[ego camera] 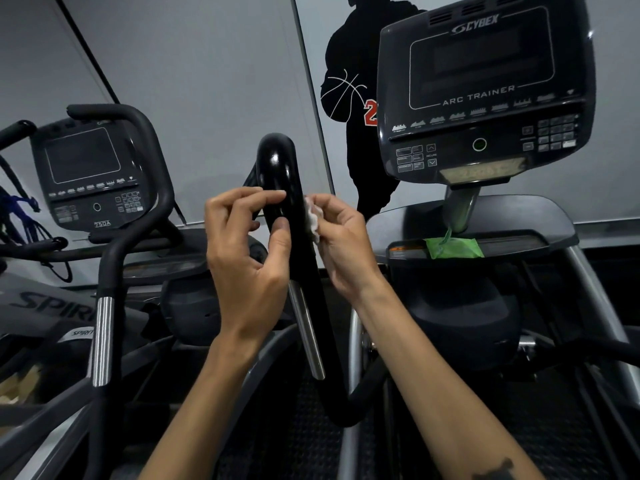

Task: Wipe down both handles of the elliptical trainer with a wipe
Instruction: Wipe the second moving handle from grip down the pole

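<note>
Head view puts the glossy black handle (282, 188) at the centre of the frame, rising from the lower middle and curving over at its top. We hold the white wipe (313, 216) bunched in our right hand (341, 237), fingers curled round it and pressing it against the right side of the handle. Our left hand (247, 244) sits on the other side, its thumb and fingertips touching the handle but not closed round it; we judge it steadies the bar so the wipe can push against something firm. A bare metal sensor strip (306, 327) runs along the handle just below our hands, and it looks not yet reached by the wipe.

Right of centre, a green wipe packet (453, 247) lies on the tray (540, 216) under the console (485, 88) (kept within reach, we suppose, for a fresh sheet). That console fills the upper right of the frame and reads Arc Trainer. The machine's other handle is not clearly in view, so we judge that half the job remains.

At the left of the frame stands a second machine (93, 174) with its own screen and grips. Behind both is a pale grey wall (207, 81) bearing a black silhouette decal (360, 98) of a basketball player. Dark textured matting (284, 445) covers the floor at the bottom of the frame.
</note>
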Demonstrator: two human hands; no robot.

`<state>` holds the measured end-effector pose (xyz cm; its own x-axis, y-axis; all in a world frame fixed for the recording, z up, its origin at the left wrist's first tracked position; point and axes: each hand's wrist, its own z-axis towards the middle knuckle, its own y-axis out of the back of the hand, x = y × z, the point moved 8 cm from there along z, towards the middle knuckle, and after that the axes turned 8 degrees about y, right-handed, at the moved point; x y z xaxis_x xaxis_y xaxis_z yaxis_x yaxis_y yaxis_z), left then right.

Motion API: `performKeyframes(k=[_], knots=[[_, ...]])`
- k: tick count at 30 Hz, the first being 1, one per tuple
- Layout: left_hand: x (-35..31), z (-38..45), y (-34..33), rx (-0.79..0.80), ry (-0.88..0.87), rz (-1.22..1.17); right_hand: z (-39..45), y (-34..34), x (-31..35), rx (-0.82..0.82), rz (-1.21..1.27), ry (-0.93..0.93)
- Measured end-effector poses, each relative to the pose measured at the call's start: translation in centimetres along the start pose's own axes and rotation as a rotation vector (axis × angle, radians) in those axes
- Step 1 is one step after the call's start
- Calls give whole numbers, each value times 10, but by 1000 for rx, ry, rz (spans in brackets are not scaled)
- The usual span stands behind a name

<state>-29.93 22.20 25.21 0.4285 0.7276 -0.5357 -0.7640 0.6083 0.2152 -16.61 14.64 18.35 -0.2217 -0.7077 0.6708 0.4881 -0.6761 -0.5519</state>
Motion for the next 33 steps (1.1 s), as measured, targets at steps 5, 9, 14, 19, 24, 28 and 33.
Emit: performKeyframes(k=[5,9,14,19,24,28,33], knots=[[-2,1,1,-68,-7,-1,-5,7,-16,167,-42,-100],[-6,-1,3,-118,8,-2,6,-2,-18,121,154,-132],[-7,-8,0,-41,-23,60,-10,-2,-28,178,230,-227],[-3,-10,-1,-61,27,47,9,-18,-29,134,223,-255],[-11,-15,1,-57,-51,26,-4,-14,-50,170,286,-369],[-15,-16,2,-107,-86,29,5,-35,-52,221,393,-458],[-13,-19,8,-118,-105,-7,-8,-34,-86,269,318,-628]])
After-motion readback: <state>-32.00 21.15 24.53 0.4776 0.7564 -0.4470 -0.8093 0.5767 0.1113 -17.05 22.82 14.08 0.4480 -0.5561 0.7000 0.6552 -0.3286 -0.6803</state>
